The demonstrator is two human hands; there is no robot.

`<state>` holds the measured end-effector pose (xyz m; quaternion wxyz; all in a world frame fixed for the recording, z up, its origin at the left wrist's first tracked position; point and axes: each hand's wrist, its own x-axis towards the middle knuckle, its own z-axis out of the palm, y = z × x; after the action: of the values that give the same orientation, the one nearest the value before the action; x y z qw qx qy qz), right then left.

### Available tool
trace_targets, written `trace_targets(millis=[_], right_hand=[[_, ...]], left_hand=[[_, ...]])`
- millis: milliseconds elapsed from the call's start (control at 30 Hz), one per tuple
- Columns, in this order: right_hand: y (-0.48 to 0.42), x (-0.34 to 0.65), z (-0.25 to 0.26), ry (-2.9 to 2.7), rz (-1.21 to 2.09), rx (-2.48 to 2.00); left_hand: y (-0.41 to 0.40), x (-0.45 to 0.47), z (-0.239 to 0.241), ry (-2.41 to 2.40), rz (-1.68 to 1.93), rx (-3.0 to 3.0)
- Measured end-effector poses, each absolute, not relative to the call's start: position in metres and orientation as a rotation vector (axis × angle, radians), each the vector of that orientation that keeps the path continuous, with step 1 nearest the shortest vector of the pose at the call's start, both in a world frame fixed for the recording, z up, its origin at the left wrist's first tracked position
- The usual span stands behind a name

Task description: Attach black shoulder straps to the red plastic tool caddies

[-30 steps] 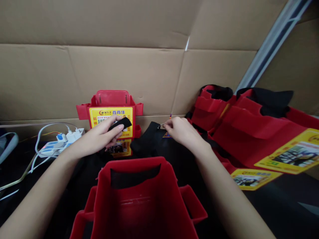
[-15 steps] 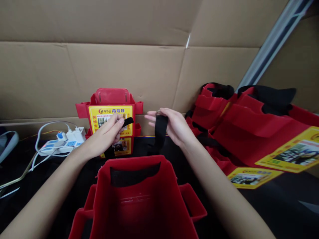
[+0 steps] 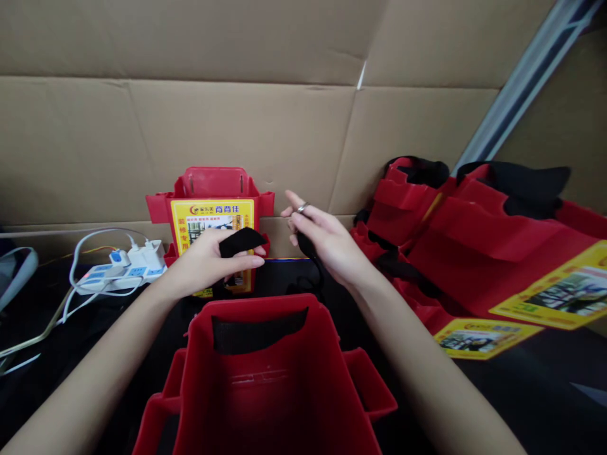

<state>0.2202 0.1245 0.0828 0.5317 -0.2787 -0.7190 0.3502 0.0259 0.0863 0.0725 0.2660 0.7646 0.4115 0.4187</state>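
Here we are, and the left hand [image 3: 203,256] has turned: its strap end [image 3: 243,242], a narrow tab half a second ago, now shows us a broad black face. We have that grip closed, thumb below, fingers above, the end poking out toward the other hand.

Over to the right hand [image 3: 327,243], and there's the bigger change! Those fingers were spread with webbing draped beneath them; now we see them curling in, closed around the black webbing [image 3: 306,245], its lower part trailing below. A metal ring [image 3: 302,207] sits up at the fingers; whether it's joined to the webbing, we can't tell.

The two grips stand apart, level with each other. Nearer us than both, the open red bin [image 3: 260,306] hasn't shifted, and neither has the labelled bin [image 3: 215,183] just beyond the left grip. What does it mean for the work? We'd judge both black pieces are under control at once, though whether they're one strap we can't make out.
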Motion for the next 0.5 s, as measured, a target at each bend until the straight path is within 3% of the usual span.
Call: trace_targets(millis=[133, 233, 500], right_hand=[[0.129, 0.215, 0.073, -1.989, 0.233, -0.751], [0.132, 0.215, 0.070, -2.054, 0.010, -0.696], [0.127, 0.211, 0.063, -2.371, -0.019, -0.558]], left_hand=[[0.092, 0.033, 0.065, 1.115, 1.114, 1.895], [0.097, 0.038, 0.060, 1.094, 1.133, 1.811], [0.103, 0.040, 0.052, 1.123, 1.364, 1.914]])
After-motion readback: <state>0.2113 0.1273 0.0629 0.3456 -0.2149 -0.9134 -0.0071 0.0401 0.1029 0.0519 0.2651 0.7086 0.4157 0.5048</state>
